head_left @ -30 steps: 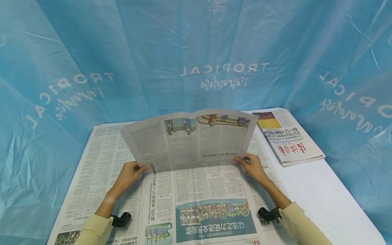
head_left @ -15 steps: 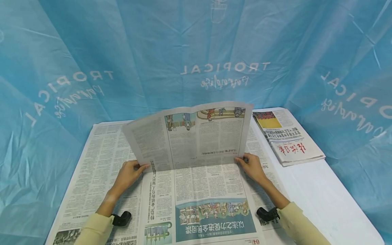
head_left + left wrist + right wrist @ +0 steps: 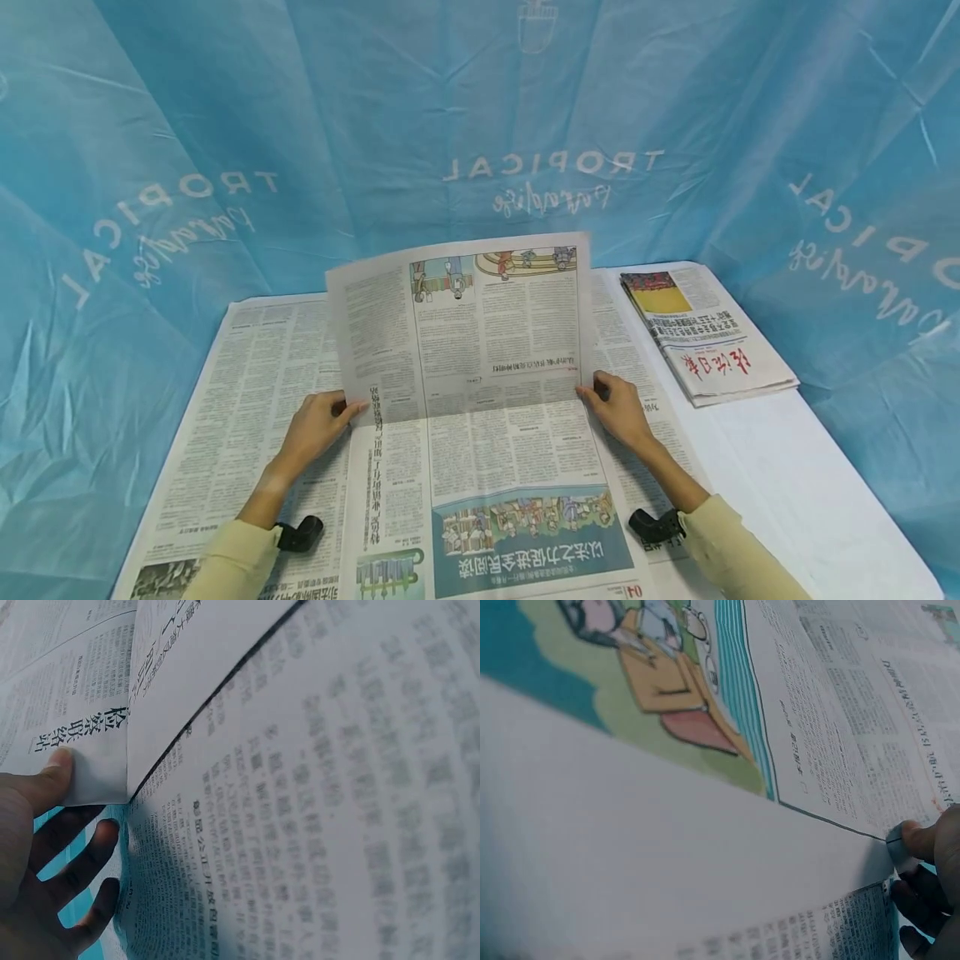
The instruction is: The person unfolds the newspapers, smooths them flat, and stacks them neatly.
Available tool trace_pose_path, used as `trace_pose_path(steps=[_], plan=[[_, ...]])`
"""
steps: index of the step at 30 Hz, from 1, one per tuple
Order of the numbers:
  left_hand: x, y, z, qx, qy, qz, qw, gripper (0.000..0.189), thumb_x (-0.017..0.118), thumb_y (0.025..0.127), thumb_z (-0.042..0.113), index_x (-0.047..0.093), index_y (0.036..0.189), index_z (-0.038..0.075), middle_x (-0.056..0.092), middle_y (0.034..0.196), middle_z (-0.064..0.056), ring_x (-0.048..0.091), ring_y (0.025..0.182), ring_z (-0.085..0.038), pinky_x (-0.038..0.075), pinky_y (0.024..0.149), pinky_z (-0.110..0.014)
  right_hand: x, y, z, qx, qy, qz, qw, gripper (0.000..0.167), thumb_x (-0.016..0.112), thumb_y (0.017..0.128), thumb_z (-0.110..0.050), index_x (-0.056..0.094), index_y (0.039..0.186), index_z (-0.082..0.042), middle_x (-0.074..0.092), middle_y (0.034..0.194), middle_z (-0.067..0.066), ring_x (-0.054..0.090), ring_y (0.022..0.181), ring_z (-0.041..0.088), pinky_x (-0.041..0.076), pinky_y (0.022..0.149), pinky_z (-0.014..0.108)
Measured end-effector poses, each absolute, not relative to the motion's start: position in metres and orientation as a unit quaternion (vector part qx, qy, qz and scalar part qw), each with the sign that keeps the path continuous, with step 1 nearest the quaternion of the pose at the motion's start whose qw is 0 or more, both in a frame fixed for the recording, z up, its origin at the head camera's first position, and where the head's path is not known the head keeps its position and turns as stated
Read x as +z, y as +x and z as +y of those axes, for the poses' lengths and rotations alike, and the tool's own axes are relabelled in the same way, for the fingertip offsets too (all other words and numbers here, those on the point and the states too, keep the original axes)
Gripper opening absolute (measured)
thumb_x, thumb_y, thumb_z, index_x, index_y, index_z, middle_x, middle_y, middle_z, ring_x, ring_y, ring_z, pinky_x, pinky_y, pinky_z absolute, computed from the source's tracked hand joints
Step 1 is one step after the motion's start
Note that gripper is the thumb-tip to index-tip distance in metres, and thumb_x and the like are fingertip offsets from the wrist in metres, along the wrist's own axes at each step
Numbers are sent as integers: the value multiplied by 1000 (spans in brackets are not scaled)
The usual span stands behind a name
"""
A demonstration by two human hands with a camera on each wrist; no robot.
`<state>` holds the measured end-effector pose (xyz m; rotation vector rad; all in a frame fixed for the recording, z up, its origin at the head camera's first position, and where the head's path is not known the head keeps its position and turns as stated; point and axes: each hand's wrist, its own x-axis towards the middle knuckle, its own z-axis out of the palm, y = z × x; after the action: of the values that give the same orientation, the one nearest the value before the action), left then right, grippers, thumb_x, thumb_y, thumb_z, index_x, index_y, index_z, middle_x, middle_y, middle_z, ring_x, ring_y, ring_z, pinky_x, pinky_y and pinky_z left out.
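Note:
An unfolded newspaper sheet (image 3: 517,450) with cartoon pictures is pinched at both side edges, close to its middle crease. Its far half (image 3: 450,350) stands raised off the table, while the near half slopes toward me. On the left edge, the left hand (image 3: 315,423) has its thumb (image 3: 54,776) on the printed face; the other fingers are behind the edge, some spread beneath. The right hand (image 3: 617,412) pinches the opposite edge, its thumb (image 3: 919,838) on top. Underneath lies another spread newspaper (image 3: 232,417), partly covered.
A folded newspaper stack (image 3: 708,337) with red lettering lies at the back right of the white table (image 3: 787,475). Blue curtains (image 3: 480,108) hang behind and at both sides. A black wrist camera (image 3: 300,533) sits on each forearm.
The raised far half has tipped away from me: its top edge sits higher in view and its upper corners have drawn inward. Both hands stay nearly in place on the edges.

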<state>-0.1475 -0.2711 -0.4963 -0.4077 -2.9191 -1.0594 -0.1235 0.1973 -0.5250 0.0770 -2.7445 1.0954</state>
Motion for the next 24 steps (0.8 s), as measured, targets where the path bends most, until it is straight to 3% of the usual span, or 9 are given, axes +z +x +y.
trace_pose_path(steps=[3, 9, 15, 18, 24], plan=[[-499, -147, -271, -330, -136, -934, 8, 31, 66, 94, 27, 72, 105, -1, 73, 81, -7, 64, 66, -12, 48, 63, -31, -525, -123, 196, 366, 18, -926, 91, 24, 70, 91, -15, 56, 74, -6, 50, 62, 3, 40, 53, 13, 34, 52, 26], [-501, -147, -273, -306, -138, -942, -5, 27, 66, 94, 28, 73, 88, 3, 61, 63, 1, 50, 55, -9, 39, 58, -27, -525, -123, 194, 362, 18, -927, 95, 16, 72, 89, -15, 66, 88, 0, 55, 65, 4, 44, 56, 14, 37, 54, 26], [-501, -147, -271, -273, -152, -950, -11, 36, 66, 94, 29, 53, 65, 12, 39, 55, 4, 34, 49, -9, 28, 52, -24, -524, -122, 196, 357, 22, -929, 97, 18, 74, 87, -16, 68, 91, 1, 61, 68, 6, 50, 58, 14, 42, 56, 28], [-500, -147, -269, -266, -155, -951, -10, 41, 68, 92, 28, 45, 62, 13, 32, 54, 4, 27, 48, -9, 24, 51, -23, -523, -122, 199, 349, 21, -932, 95, 19, 76, 86, -16, 69, 91, 1, 63, 70, 6, 52, 60, 13, 43, 58, 29], [-497, -150, -266, -248, -159, -956, -12, 41, 72, 89, 26, 44, 62, 14, 33, 53, 5, 26, 47, -9, 22, 50, -23, -523, -124, 200, 329, 18, -939, 93, 23, 75, 86, -18, 68, 92, 3, 63, 69, 7, 54, 59, 15, 44, 57, 30]])
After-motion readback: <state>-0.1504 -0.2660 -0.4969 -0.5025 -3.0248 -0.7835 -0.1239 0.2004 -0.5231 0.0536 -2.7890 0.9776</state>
